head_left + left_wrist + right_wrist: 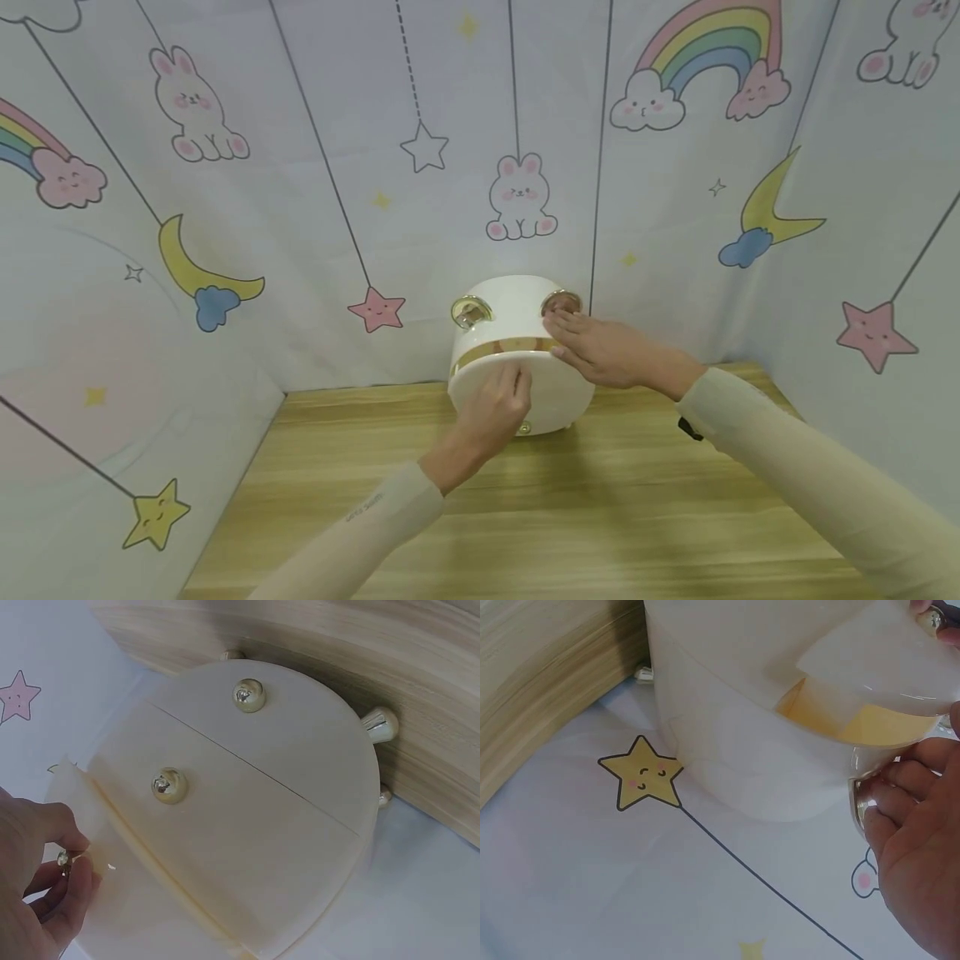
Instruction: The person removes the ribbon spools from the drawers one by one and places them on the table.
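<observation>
At left wrist, unlike head: gold knob point(64, 859) between fingers point(76, 900).

Box point(558, 400) is white, knobs point(170, 785) shiny gold, table point(600, 517) yellowish woodgrain, and the pale cloth backdrop point(300, 250) has pink and yellow stars point(377, 310).

Both wrist views cut off the white box point(270, 802) (flap point(142, 900) included).

Wood-grain tabletop point(585, 517), cartoon-printed white backdrop point(442, 225)
</observation>
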The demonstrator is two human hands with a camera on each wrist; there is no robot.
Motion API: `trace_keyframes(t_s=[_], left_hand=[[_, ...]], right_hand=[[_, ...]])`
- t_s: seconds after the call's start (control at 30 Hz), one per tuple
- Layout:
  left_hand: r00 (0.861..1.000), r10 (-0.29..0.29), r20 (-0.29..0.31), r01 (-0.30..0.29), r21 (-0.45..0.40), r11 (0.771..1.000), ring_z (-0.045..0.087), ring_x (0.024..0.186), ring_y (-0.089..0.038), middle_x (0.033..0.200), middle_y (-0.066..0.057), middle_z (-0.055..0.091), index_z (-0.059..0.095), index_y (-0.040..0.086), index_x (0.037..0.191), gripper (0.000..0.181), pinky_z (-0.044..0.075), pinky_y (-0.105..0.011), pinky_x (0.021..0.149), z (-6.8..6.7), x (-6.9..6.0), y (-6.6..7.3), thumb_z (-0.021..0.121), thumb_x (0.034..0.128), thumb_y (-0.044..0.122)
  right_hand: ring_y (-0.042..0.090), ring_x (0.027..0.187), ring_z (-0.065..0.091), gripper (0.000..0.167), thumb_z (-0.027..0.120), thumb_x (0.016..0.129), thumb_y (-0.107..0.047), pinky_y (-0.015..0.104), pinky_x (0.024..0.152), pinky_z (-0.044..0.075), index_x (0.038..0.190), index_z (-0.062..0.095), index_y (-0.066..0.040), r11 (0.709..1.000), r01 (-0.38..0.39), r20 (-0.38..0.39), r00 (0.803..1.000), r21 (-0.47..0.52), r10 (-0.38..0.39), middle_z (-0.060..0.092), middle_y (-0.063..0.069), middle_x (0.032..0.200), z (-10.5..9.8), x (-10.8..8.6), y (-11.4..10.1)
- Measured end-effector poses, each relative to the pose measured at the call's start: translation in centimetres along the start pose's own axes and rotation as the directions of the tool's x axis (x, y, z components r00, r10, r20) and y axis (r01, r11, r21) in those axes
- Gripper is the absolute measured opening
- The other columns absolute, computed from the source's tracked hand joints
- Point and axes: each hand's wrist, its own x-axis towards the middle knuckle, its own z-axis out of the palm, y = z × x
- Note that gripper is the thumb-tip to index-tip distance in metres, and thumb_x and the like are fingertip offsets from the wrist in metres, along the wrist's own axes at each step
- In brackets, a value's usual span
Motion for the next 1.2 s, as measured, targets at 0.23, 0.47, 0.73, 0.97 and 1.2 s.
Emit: trace_keyframes(t_s=[0.23,0.47,0.73,0.97,1.2], left_hand=[[1.000,-0.010,-0.014,0.010,0.006,1.000,0.062,0.073,-0.014,0.092,-0.009,0.065,0.070,-0.004,0.102,0.020,0.058,-0.019,0.065,-0.2,-0.3,0.3,0.077,0.0832,-0.004],[0.999,0.018,-0.039,-0.018,0.008,1.000,0.064,0.076,-0.015,0.092,-0.009,0.065,0.070,-0.004,0.101,0.015,0.059,-0.020,0.067,-0.8,-0.4,0.6,0.069,0.0863,-0.005],[0.999,0.018,-0.029,-0.017,0.025,1.000,0.066,0.080,-0.016,0.094,-0.009,0.066,0.071,-0.004,0.102,0.017,0.061,-0.020,0.072,-1.7,-0.6,1.1,0.060,0.0896,-0.007],[0.999,0.019,-0.033,-0.018,0.021,1.000,0.065,0.079,-0.016,0.094,-0.008,0.066,0.072,-0.003,0.103,0.044,0.060,-0.021,0.070,-2.3,-0.9,1.6,0.028,0.1014,-0.008],[0.998,0.028,-0.059,-0.028,-0.001,1.000,0.068,0.081,-0.017,0.094,-0.009,0.067,0.072,-0.003,0.100,0.047,0.062,-0.023,0.074,-2.8,-0.9,2.0,0.025,0.1029,-0.006]], right_hand=[[0.040,0.160,0.027,0.060,0.038,0.114,-0.034,0.056,0.128,0.031,0.162,0.030,0.003,1.000,-0.007,0.017,1.000,0.024,0.006,0.027,0.021,0.171,-0.1,0.1,0.1],[0.040,0.161,0.026,0.061,0.038,0.114,-0.034,0.056,0.129,0.029,0.162,0.029,0.003,0.999,-0.007,0.023,1.000,0.036,0.006,0.026,0.020,0.171,-0.3,-0.1,0.2],[0.038,0.160,0.028,0.060,0.036,0.114,-0.035,0.056,0.129,0.030,0.162,0.031,0.001,1.000,-0.010,0.004,1.000,0.027,0.010,0.028,0.018,0.171,-0.1,0.0,0.3],[0.038,0.161,0.027,0.060,0.036,0.114,-0.036,0.055,0.129,0.030,0.163,0.030,0.000,0.999,-0.015,0.010,1.000,0.035,0.014,0.027,0.018,0.172,0.0,0.1,0.3],[0.038,0.160,0.027,0.060,0.038,0.114,-0.034,0.055,0.129,0.031,0.162,0.030,0.001,0.999,-0.020,0.009,1.000,0.025,0.020,0.028,0.018,0.171,-0.1,0.1,0.4]])
